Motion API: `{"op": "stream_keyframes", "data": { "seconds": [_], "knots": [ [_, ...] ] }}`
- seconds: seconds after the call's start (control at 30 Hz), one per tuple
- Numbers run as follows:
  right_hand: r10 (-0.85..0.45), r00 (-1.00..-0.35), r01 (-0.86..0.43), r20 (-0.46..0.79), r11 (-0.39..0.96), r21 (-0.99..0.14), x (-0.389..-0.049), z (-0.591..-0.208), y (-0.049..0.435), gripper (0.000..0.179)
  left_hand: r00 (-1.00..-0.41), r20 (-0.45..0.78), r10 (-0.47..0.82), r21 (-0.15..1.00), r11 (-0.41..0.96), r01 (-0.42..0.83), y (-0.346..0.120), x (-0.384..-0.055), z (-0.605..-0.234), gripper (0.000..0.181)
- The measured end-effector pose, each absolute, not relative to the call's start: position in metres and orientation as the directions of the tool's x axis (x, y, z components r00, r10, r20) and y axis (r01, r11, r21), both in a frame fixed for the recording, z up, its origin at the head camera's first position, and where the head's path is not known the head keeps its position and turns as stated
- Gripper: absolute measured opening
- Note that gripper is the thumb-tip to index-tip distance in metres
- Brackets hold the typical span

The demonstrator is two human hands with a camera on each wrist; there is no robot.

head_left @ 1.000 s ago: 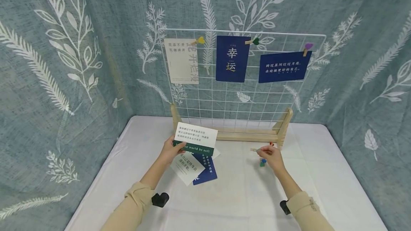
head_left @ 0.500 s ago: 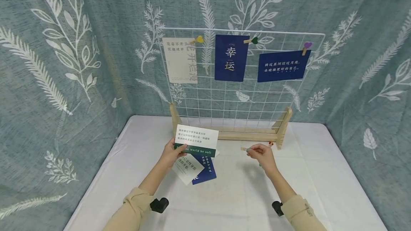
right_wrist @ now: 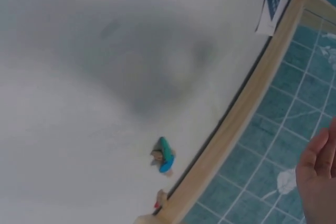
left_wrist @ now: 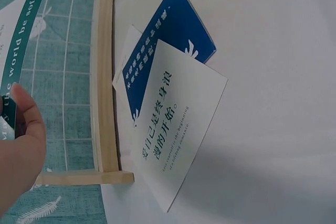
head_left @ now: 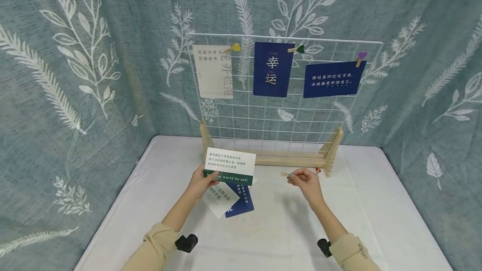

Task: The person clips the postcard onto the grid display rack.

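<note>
My left hand (head_left: 203, 182) pinches a white and green postcard (head_left: 230, 161) by its lower left corner, lifted over the table and tilted toward me. Beneath it, a white postcard (left_wrist: 181, 124) overlaps a blue postcard (left_wrist: 170, 30) on the table, with another pale card's corner showing behind. To the right, my right hand (head_left: 308, 183) pinches a small wooden clothespin (head_left: 284, 174) by its greenish end, in front of the rack's base. In the right wrist view that hand is only partly in frame, and the clothespin is outside it.
A white wire grid rack (head_left: 278, 122) on a wooden base (head_left: 290, 160) stands at the back. Clipped to it are a cream card (head_left: 212, 72), an upright blue card (head_left: 272, 69) and a slanted blue card (head_left: 333, 79). Blue and green clothespins (right_wrist: 165, 156) and a red one (right_wrist: 160, 199) lie near the base.
My right hand has moved left with the clothespin, away from the loose clothespins. The postcard in my left hand has dipped slightly.
</note>
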State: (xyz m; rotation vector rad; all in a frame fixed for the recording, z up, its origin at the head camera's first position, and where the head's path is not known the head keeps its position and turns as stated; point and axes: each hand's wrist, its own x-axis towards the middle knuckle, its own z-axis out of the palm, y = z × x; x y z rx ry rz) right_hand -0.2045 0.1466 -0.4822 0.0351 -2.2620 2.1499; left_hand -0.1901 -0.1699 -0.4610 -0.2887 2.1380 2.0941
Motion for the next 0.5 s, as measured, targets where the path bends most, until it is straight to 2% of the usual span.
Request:
{"op": "stream_keyframes", "data": {
  "seconds": [0.17, 0.33, 0.5],
  "knots": [
    [0.023, -0.997, -0.069, 0.071, 0.061, -0.996, -0.205, -0.478, 0.138, 0.015, -0.97, -0.234, -0.067, 0.972, 0.006, -0.235, -0.175, -0.194, -0.458, 0.04],
    [0.059, -0.996, -0.059, 0.063, 0.068, -0.996, -0.205, -0.471, 0.134, 0.024, -0.964, -0.247, -0.094, 0.968, 0.014, -0.249, -0.176, -0.199, -0.452, 0.039],
    [0.096, -0.988, -0.101, 0.117, 0.161, -0.982, -0.21, -0.462, 0.131, 0.023, -0.962, -0.247, -0.117, 0.969, -0.001, -0.248, -0.177, -0.207, -0.449, 0.038]
  ]
}}
